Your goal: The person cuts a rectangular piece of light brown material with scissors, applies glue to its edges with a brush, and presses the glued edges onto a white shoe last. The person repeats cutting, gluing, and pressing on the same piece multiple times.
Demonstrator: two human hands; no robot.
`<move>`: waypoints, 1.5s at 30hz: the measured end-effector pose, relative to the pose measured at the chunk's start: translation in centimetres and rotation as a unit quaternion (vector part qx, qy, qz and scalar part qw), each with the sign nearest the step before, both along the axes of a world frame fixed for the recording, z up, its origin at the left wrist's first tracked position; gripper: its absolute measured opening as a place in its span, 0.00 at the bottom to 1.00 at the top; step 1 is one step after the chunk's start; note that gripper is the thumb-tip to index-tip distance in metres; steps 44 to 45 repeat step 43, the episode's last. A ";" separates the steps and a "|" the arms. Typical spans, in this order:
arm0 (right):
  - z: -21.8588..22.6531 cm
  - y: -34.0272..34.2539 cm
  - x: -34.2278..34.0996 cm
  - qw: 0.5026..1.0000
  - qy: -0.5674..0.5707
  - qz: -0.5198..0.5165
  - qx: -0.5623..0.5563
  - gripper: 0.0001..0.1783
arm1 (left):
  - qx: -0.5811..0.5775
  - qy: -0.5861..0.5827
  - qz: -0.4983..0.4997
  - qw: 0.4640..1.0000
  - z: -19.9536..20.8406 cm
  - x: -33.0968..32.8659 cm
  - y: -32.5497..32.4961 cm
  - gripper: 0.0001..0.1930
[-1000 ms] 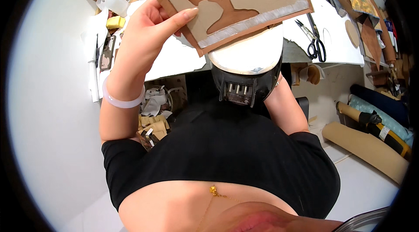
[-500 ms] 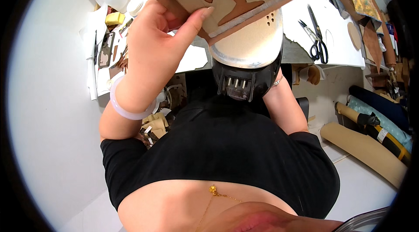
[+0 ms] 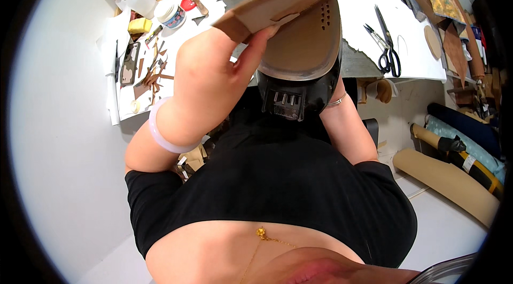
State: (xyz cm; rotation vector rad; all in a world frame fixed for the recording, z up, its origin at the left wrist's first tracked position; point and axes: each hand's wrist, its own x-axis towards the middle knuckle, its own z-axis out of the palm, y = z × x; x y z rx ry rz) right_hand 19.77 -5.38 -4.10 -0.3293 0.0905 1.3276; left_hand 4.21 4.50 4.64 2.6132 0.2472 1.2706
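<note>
My left hand (image 3: 211,73) pinches the corner of a brown leather panel (image 3: 291,3) between thumb and fingers. The panel is tilted and shows mostly its edge. Just behind and below it is a black clothes iron (image 3: 326,94), its metal soleplate with steam holes turned towards me. My right wrist (image 3: 337,97) goes behind the iron, and my fingers on that side are hidden; the iron's heel hangs off the table front, held up by that hand. Whether the panel touches the soleplate I cannot tell.
The white-covered table (image 3: 422,67) carries black scissors (image 3: 393,51) on the right. On the left lie a phone (image 3: 130,62), leather scraps (image 3: 155,75), a white jar (image 3: 171,14) and a yellow block (image 3: 140,26). Material rolls (image 3: 443,185) lean at the lower right.
My left hand has turned and shifted right, tipping the leather panel from its patched face to nearly edge-on. The iron has moved slightly left, and more of its soleplate shows darker.
</note>
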 end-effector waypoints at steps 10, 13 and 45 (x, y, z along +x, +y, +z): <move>-3.6 0.3 2.5 0.994 -0.059 0.041 0.081 0.38 | -0.103 -0.087 0.029 0.990 -0.5 0.0 2.7 0.11; -3.3 0.1 4.7 0.987 -0.148 0.003 0.068 0.42 | -0.257 -0.130 0.075 0.955 0.0 -1.7 4.0 0.12; 4.1 26.3 37.5 0.255 -0.944 -0.112 -0.175 0.30 | -0.731 -0.220 0.056 0.643 -10.6 -9.6 4.6 0.24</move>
